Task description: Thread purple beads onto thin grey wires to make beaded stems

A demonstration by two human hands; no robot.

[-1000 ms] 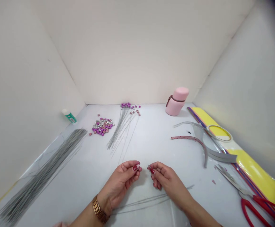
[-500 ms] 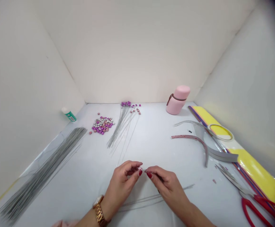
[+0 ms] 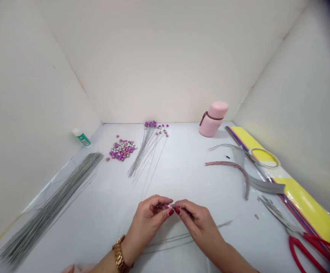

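My left hand (image 3: pixel 149 215) is closed, thumb and fingertips pinching a small pale-pink paper star (image 3: pixel 170 206). My right hand (image 3: pixel 197 219) pinches at the star's right side with thumb and forefinger; what lies between those fingers is too small to tell. The fingertips of both hands nearly meet. Under my wrists a few loose thin wires (image 3: pixel 167 240) lie on the table. Farther off is a pile of purple, pink and silver stars (image 3: pixel 122 150). Beside it, a bundle of wires (image 3: pixel 139 157) has purple stars (image 3: pixel 150 124) at its far ends.
A thick sheaf of grey wires (image 3: pixel 53 204) lies at left, near a glue stick (image 3: pixel 82 137). At the back right stands a pink bottle (image 3: pixel 213 119). Paper strips (image 3: pixel 230 165), a tape roll (image 3: pixel 278 161), yellow sheets (image 3: pixel 309 201) and red-handled scissors (image 3: pixel 294 231) occupy the right side.
My right fingertips have moved left and down a little, closing the gap to the star in my left hand. My left hand has shifted slightly.
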